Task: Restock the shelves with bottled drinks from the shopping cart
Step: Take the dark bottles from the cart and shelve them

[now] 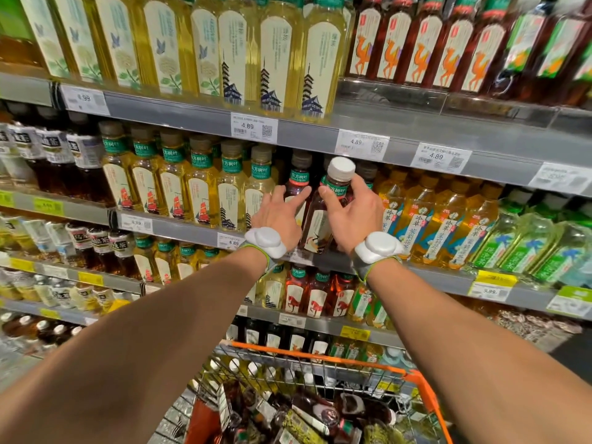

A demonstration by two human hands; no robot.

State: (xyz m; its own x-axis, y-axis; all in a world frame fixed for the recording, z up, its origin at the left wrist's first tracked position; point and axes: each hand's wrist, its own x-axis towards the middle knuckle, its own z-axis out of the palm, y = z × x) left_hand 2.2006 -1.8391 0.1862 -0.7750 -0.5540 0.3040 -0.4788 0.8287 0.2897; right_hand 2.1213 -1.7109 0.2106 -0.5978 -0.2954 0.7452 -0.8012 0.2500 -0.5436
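A: Where is our bottle (320,223)?
B: At the shelf (429,274) edge, cap tipped toward 1 o'clock. Our right hand (350,219) clamps its shoulder; our left hand (278,214), at its 9 o'clock, is spread, gripping nothing.
A: How will it handle?
B: Full, so weighty, we judge; stiff, slick plastic. We hold the shoulder, steady the base.

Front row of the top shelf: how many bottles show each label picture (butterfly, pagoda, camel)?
Butterfly-label bottles: 5
Pagoda-label bottles: 3
Camel-label bottles: 5
Total: 13
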